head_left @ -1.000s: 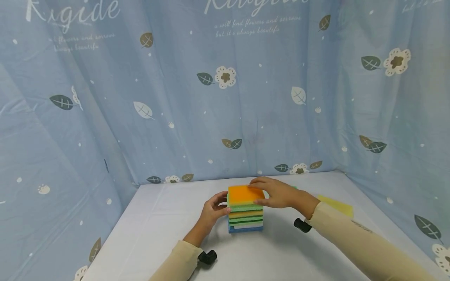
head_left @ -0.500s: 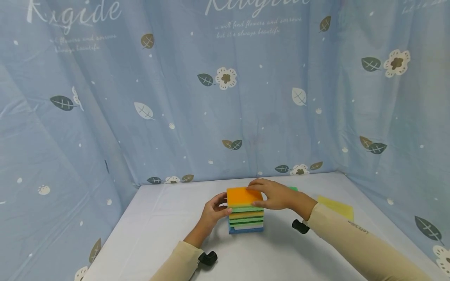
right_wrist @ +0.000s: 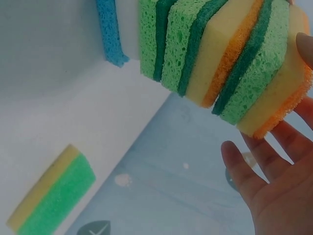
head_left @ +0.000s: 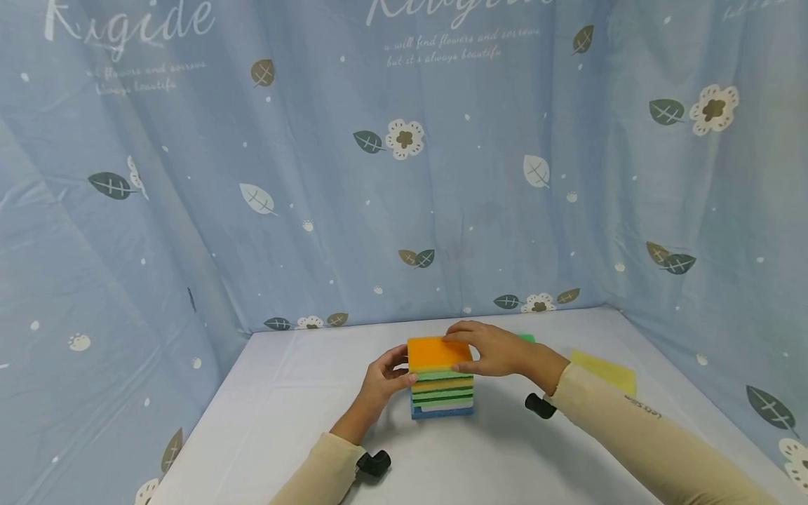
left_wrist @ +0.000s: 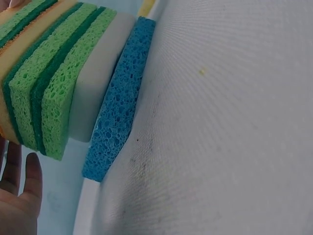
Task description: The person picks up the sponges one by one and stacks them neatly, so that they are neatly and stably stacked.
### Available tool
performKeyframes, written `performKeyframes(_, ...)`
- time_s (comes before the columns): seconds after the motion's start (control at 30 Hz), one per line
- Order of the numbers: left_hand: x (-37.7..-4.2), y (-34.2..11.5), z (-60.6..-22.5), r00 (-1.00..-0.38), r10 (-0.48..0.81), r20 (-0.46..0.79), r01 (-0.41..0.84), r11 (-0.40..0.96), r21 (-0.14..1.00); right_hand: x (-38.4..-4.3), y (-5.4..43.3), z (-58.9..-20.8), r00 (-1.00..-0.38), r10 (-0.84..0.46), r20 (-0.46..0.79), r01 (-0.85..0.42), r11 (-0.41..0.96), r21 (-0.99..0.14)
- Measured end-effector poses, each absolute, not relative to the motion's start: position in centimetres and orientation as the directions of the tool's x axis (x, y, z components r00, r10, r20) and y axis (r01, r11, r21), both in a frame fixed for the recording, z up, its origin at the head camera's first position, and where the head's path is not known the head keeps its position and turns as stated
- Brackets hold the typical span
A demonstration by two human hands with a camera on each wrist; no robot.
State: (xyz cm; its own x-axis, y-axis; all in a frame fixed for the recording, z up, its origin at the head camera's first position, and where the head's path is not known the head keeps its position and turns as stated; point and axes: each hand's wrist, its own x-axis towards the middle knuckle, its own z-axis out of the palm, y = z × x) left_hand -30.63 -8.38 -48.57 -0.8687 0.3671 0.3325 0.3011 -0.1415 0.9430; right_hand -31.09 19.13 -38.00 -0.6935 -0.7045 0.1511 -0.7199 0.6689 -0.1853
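A stack of sponges (head_left: pixel 442 393) stands on the white table, blue sponge (left_wrist: pixel 120 100) at the bottom and a white block (left_wrist: pixel 100 78) above it. Over these lie green sponges (left_wrist: pixel 61 95) with dark green scouring layers, then mixed yellow and green ones. The top sponge (head_left: pixel 435 353) is yellow with an orange face up. My left hand (head_left: pixel 382 379) holds the stack's upper left side, thumb at the front and fingers towards the back. My right hand (head_left: pixel 495 348) grips the top sponge from the right, thumb on its front edge; some fingers spread behind it in the right wrist view.
A yellow-and-green sponge (right_wrist: pixel 54 193) lies on the table behind my right hand. A flat yellow piece (head_left: pixel 604 372) lies to the right, partly behind my right sleeve. Blue patterned curtains (head_left: pixel 404 196) enclose the white table (head_left: pixel 303 407) at the back and sides.
My right hand and the orange-faced top sponge have shifted slightly left, settling more squarely on the stack. During the last half second hardly anything has moved. My left hand stays in place.
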Motion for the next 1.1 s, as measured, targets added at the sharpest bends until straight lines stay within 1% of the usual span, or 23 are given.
performKeyframes(0.33,-30.6,-8.3,-48.7,-0.867,0.364,0.34,0.312,-0.136,0.94,-31.3,19.2,-38.2,-0.689,-0.712,0.133,-0.723,0.664,-0.192)
performKeyframes(0.5,-30.8,-8.4,-48.6,-0.849,0.385,0.363,0.332,-0.147,0.932,-31.5,19.3,-38.1,-0.677,-0.724,0.13,-0.735,0.657,-0.168)
performKeyframes(0.63,-31.1,-8.5,-48.5,-0.844,0.379,0.381,0.347,-0.156,0.925,-31.6,19.3,-37.9,-0.681,-0.722,0.126,-0.732,0.662,-0.162)
performKeyframes(0.87,-30.9,-8.4,-48.0,-0.852,0.358,0.383,0.347,-0.163,0.924,-31.3,20.5,-37.4,-0.729,-0.676,0.11,-0.683,0.705,-0.193)
performKeyframes(1.1,-30.9,-8.1,-47.8,-0.862,0.341,0.377,0.341,-0.162,0.926,-30.7,23.8,-38.1,-0.78,-0.62,0.085,-0.622,0.755,-0.209)
